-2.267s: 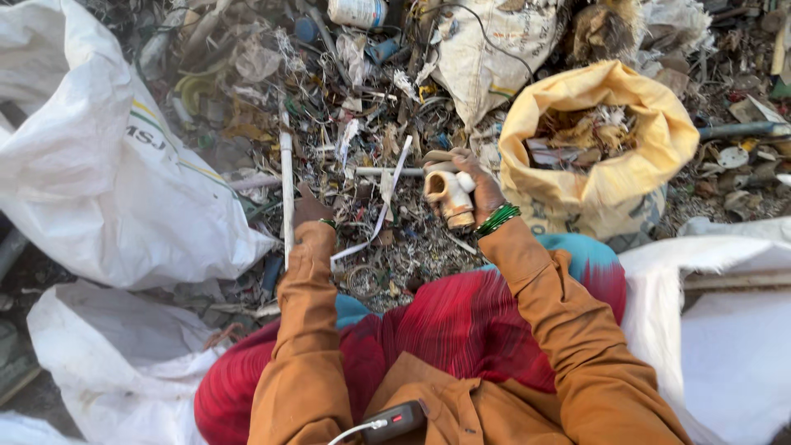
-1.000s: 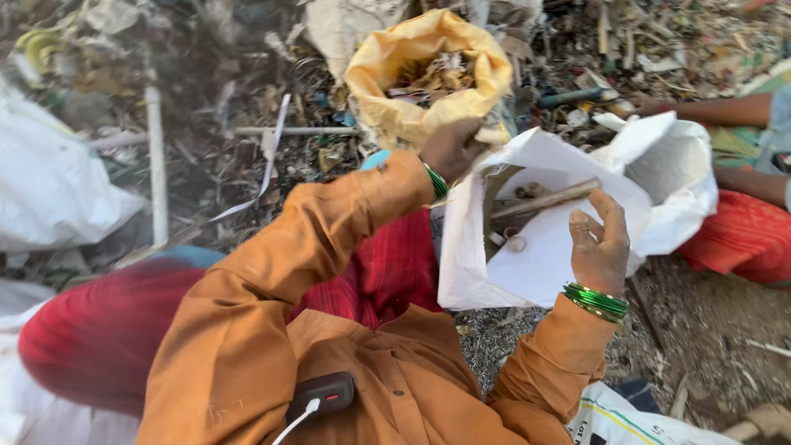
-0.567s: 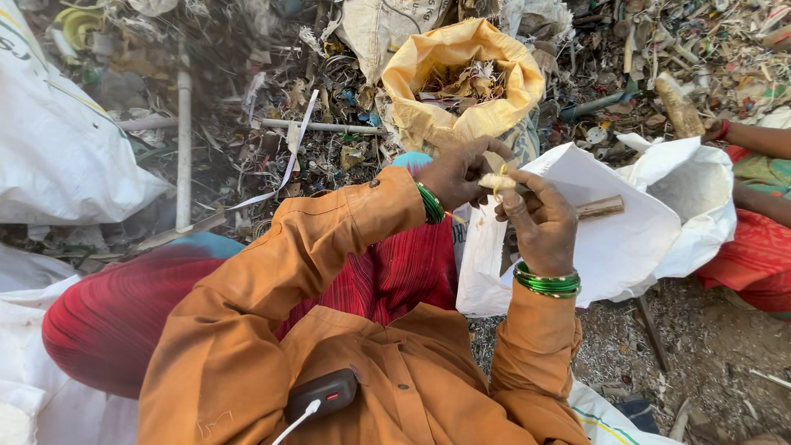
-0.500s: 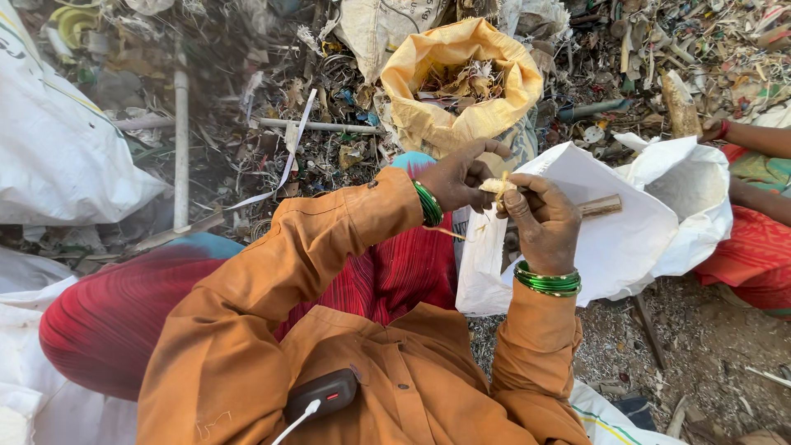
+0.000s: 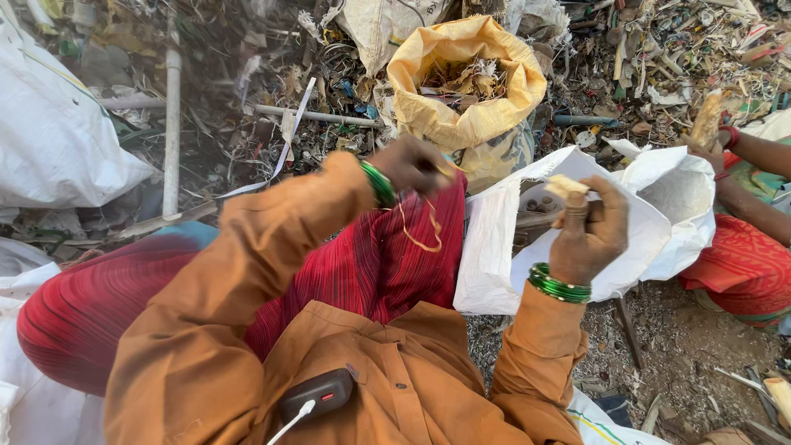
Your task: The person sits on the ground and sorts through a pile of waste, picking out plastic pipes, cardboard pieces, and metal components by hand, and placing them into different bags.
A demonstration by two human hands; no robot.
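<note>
Yellowish band (image 5: 420,231) is stripped, dangling from left hand (image 5: 416,165)'s pinch. Right hand (image 5: 589,231) grips the scrap (image 5: 567,185) above the white sack (image 5: 494,255), not dropped yet.

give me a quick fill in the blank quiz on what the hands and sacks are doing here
1. The right hand holds a pale scrap above the open ____ sack.
2. A thin yellowish strip dangles from the ____ hand.
3. The yellow sack stands open, filled with ____ scraps.
4. Both wrists wear ____ bangles.

Missing words: white; left; brownish; green
</note>
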